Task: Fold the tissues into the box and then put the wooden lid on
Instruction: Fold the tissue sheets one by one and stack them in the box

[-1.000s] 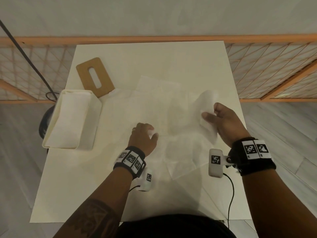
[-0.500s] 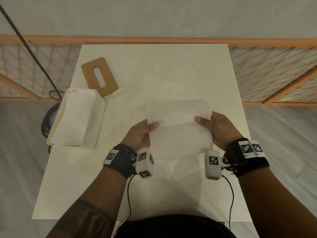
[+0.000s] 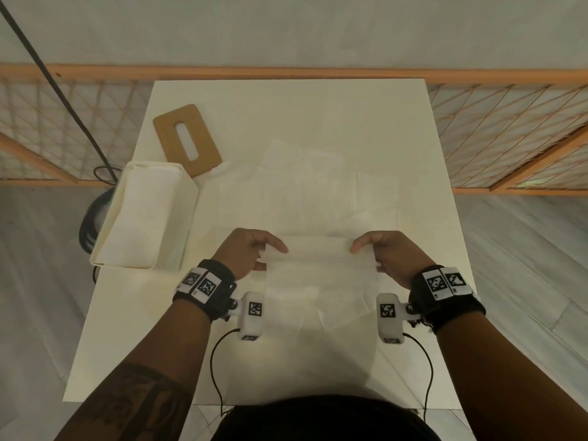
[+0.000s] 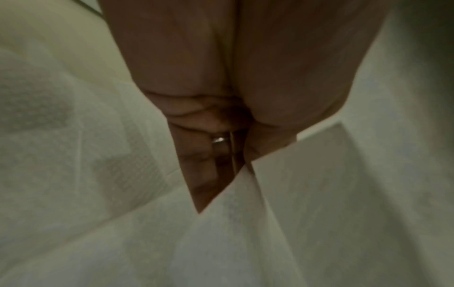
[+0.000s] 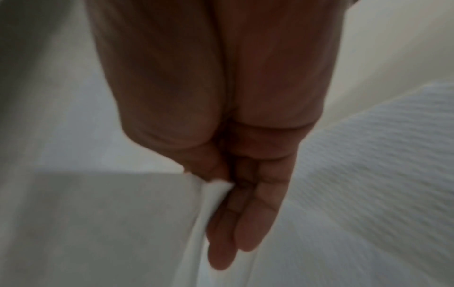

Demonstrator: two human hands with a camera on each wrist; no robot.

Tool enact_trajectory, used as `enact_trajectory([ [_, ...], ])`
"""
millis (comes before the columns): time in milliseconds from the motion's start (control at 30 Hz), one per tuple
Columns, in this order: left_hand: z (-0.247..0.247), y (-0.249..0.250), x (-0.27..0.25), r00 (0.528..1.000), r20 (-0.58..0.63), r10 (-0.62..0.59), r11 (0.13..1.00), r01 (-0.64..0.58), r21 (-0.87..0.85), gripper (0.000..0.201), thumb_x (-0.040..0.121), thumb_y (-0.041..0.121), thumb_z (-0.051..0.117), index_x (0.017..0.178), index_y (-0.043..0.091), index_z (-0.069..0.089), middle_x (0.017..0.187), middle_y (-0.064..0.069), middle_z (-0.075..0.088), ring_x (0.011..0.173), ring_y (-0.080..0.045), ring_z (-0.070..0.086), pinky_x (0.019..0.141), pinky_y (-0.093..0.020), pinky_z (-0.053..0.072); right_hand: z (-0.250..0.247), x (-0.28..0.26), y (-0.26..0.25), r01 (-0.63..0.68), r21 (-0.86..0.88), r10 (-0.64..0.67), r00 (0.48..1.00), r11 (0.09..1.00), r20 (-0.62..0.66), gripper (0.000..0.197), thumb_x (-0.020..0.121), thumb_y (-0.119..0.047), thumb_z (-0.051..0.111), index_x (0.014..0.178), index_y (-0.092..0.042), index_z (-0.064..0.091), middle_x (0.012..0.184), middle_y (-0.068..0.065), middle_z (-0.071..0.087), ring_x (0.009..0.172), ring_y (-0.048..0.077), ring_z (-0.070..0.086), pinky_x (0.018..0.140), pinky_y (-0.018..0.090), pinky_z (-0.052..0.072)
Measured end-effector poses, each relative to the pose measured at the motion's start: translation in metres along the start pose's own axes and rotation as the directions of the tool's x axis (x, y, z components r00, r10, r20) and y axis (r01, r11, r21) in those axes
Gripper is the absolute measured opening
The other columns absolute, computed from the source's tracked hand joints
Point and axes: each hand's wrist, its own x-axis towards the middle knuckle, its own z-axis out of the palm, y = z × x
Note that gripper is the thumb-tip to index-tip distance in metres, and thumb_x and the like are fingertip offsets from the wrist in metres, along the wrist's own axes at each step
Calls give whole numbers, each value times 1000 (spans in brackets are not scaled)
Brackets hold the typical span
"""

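A white tissue (image 3: 319,272) hangs folded between both hands, just above the near middle of the table. My left hand (image 3: 251,249) pinches its left edge, and my right hand (image 3: 380,249) pinches its right edge. In the left wrist view my left hand (image 4: 216,155) grips the tissue (image 4: 294,194) at a corner. The right wrist view shows my right hand (image 5: 228,184) pinching the tissue's (image 5: 123,223) edge. More unfolded tissues (image 3: 305,192) lie flat behind. The white box (image 3: 144,214) with folded tissues inside sits at the table's left edge. The wooden lid (image 3: 187,139) with its slot lies behind the box.
The white table (image 3: 286,106) stands against an orange wooden rail with netting (image 3: 509,122). A black cable (image 3: 57,74) runs down at the far left. Another loose tissue (image 3: 342,313) lies under the held one.
My right hand brought the tissue's far edge over toward me; both hands now hold the folded tissue at its sides, lower and closer to me.
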Motion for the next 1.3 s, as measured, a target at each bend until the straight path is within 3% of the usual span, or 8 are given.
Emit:
enact_trajectory([
  [233,6,-9,3,993,74,-94,941,113,-318,29,91,2,47,95,2,76,114,-17,71,96,-31,65,79,-36,57,5,-4,15,-110,338,126,992,935,-25,27,95,-11,48,97,-8,74,111,15,73,93,34,67,81,45,56],
  [333,11,-19,15,997,-81,0,998,5,61,14,93,11,68,89,21,77,101,-3,73,88,-20,66,72,-27,52,13,4,32,-65,-59,50,973,996,-225,7,90,-19,72,84,-20,76,94,10,72,83,28,67,81,53,59],
  [433,16,-26,23,988,-123,91,910,-33,413,26,86,7,70,85,33,74,96,8,71,81,-9,61,69,-19,44,19,10,43,-88,-388,-33,955,917,-294,16,83,-12,79,83,-26,71,89,6,71,73,23,65,79,48,60],
  [567,26,-28,22,985,-127,120,836,-32,548,27,89,5,63,99,30,68,90,9,60,74,-4,55,62,-6,37,22,15,37,-169,-461,-54,900,871,-432,23,89,-27,76,105,-20,61,99,2,69,85,17,64,79,33,52],
  [667,34,-35,19,984,-100,145,798,-57,600,40,89,15,70,125,27,56,114,7,52,93,-13,54,85,-20,43,18,24,29,-329,-590,-107,805,737,-583,53,87,-37,76,129,-18,49,126,5,53,118,29,54,94,47,51],
  [767,42,-41,19,986,-75,149,775,-69,628,57,86,21,74,135,29,47,129,4,45,92,-17,56,87,-28,47,7,33,24,-403,-575,-10,812,712,-583,61,85,-33,80,131,-15,46,130,9,55,122,33,54,101,51,49],
  [1100,44,-46,21,985,-91,148,773,-58,632,50,87,20,74,130,27,49,134,1,40,83,-19,60,80,-27,48,-25,14,3,-185,-527,-205,777,830,-596,4,92,-20,70,92,-18,67,96,1,72,84,22,61,73,27,40],
  [1300,44,-20,20,967,-144,209,692,-43,721,70,85,48,73,142,25,40,147,-3,30,131,-30,41,106,-43,43,-21,-18,-46,295,-580,-506,829,760,-240,17,92,-11,65,94,-28,67,85,-8,74,84,4,66,72,7,43],
])
